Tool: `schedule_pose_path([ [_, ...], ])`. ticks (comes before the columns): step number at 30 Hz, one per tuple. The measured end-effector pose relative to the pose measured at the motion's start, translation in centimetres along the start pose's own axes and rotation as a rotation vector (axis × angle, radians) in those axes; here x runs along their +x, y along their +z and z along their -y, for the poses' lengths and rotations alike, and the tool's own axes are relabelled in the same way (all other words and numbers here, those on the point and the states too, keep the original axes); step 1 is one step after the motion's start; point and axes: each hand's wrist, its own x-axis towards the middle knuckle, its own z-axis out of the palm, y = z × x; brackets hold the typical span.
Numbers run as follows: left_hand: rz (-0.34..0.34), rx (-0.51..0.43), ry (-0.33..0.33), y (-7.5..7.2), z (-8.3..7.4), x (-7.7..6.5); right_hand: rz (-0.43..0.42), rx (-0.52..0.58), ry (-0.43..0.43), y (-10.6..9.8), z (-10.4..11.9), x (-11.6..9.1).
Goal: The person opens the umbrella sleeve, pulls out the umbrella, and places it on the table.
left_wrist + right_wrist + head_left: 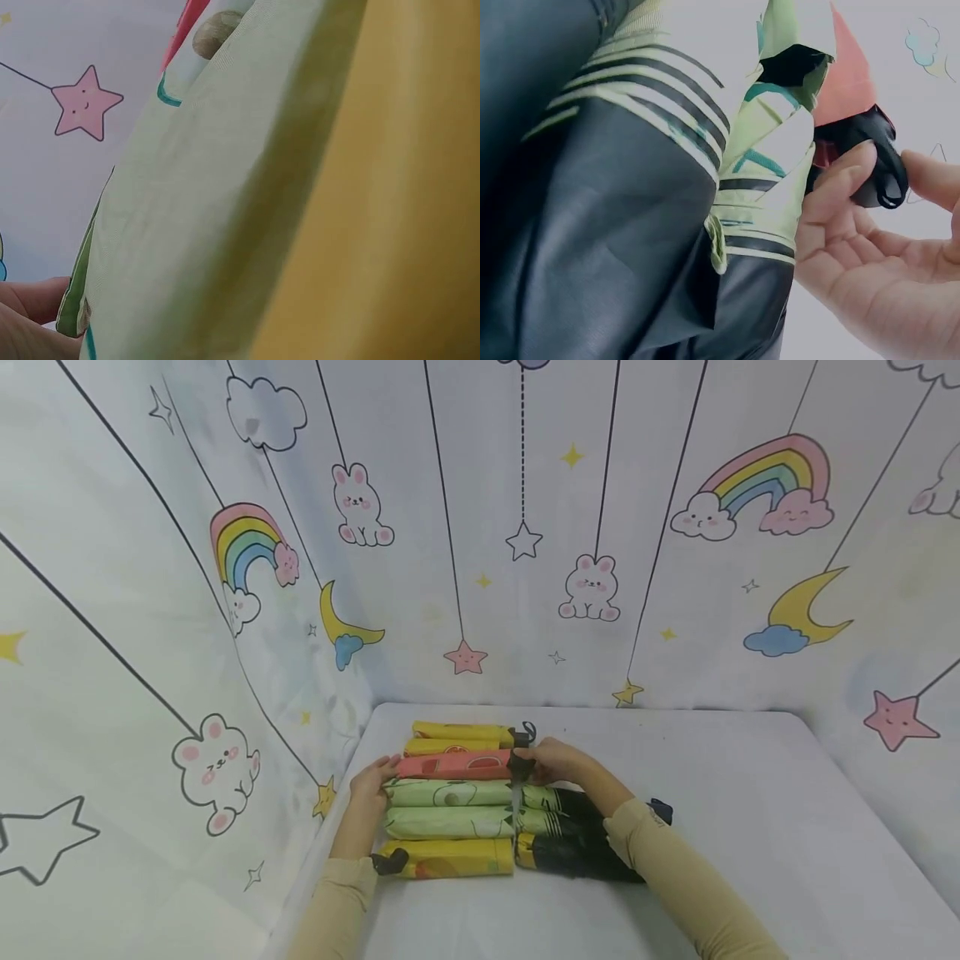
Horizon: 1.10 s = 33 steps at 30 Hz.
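Observation:
Several folded umbrellas lie side by side in a row on the white table. My right hand (558, 762) pinches the black end of a red fruit-print umbrella (450, 766) between thumb and fingers; a black strap loop (891, 176) shows there in the right wrist view. At the other end of the red umbrella, the fingertips of my left hand (371, 781) touch it with fingers fairly straight. Nearer to me are two green avocado-print umbrellas (450, 822) and a yellow one (457, 858). In the left wrist view, green fabric (195, 195) covers most of the left hand.
Yellow umbrellas (461, 732) lie behind the red one, one with a black strap at its right end. Black umbrellas with striped green or yellow ends (577, 856) lie to the right, under my right forearm. A cartoon-print curtain (487, 610) stands behind the table (735, 827).

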Motion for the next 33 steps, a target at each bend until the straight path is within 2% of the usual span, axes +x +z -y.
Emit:
schedule_pose_path([
  [7,-0.010,0.005,0.029,0.0,0.2,0.5,-0.031,0.050,-0.012,-0.1,-0.4,0.0],
  [11,-0.002,0.001,0.038,0.2,0.2,0.6,-0.006,0.095,-0.004,-0.4,-0.4,-0.3],
  [18,0.041,0.031,-0.003,-0.1,0.1,0.3,0.048,0.150,0.016,-0.6,-0.5,-0.8],
  [22,0.063,0.025,-0.011,-0.2,0.1,0.2,0.067,0.144,0.013,-0.9,-0.7,-0.9],
  [29,0.050,-0.014,0.012,-0.5,-0.3,0.2,0.065,0.118,0.003,-1.9,-0.8,-1.1],
  [33,0.060,-0.006,-0.004,-0.8,-0.5,0.2,0.073,0.141,0.003,-2.3,-0.8,-1.3],
])
